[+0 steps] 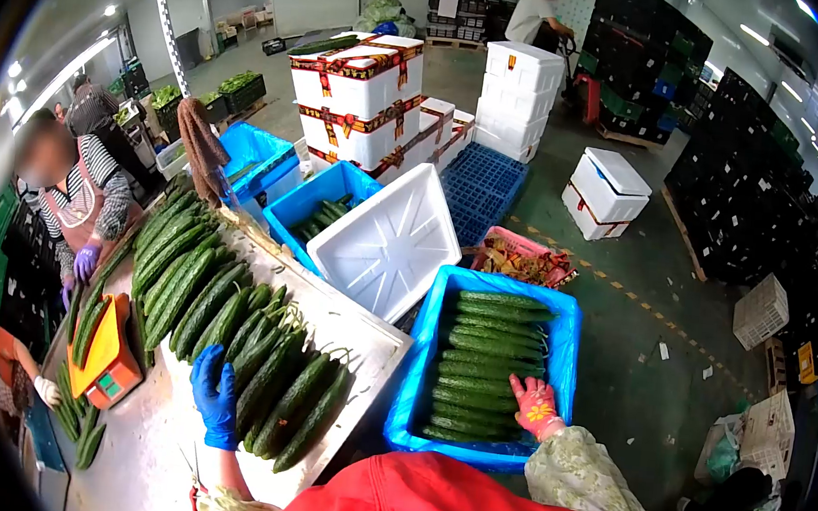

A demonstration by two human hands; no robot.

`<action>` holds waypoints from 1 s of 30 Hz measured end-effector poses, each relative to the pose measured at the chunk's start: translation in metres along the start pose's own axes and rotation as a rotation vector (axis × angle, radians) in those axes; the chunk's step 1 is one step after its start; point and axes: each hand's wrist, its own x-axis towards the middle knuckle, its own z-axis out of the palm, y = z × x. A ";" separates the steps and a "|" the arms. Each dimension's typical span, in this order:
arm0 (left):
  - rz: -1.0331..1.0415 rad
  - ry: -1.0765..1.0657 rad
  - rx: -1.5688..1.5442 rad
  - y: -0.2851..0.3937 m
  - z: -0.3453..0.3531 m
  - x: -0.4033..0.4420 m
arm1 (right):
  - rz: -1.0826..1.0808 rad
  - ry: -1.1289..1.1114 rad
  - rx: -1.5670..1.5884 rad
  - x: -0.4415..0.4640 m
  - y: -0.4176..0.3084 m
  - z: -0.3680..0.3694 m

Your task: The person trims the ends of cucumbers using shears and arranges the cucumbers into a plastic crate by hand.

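Observation:
My left hand [214,402], in a blue glove, rests beside the near end of a long row of cucumbers [262,374] on the table. Its fingers are stretched out and it holds nothing. My right hand [537,408] wears a pink flowered glove and lies with fingers extended on the ends of the cucumbers [477,386] packed in a box. That box is lined with blue plastic [565,342], and its cucumbers lie crosswise in a neat layer.
Across the metal table [155,438], a person in purple gloves stands near an orange scale [107,365] with cucumbers on it. A white foam lid [395,245] leans on a blue-lined box [287,208]. Taped foam boxes [356,85] and stacked black crates [757,169] stand beyond.

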 end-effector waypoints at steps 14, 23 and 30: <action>-0.068 -0.155 -0.173 0.047 0.048 -0.034 | -0.218 -0.011 0.070 0.016 0.036 -0.007; -0.119 -0.119 -0.146 0.056 0.060 -0.072 | -0.249 -0.096 0.218 -0.002 0.032 -0.004; -0.026 -0.094 -0.137 0.062 0.069 -0.076 | -0.351 -0.163 0.306 0.010 0.041 -0.042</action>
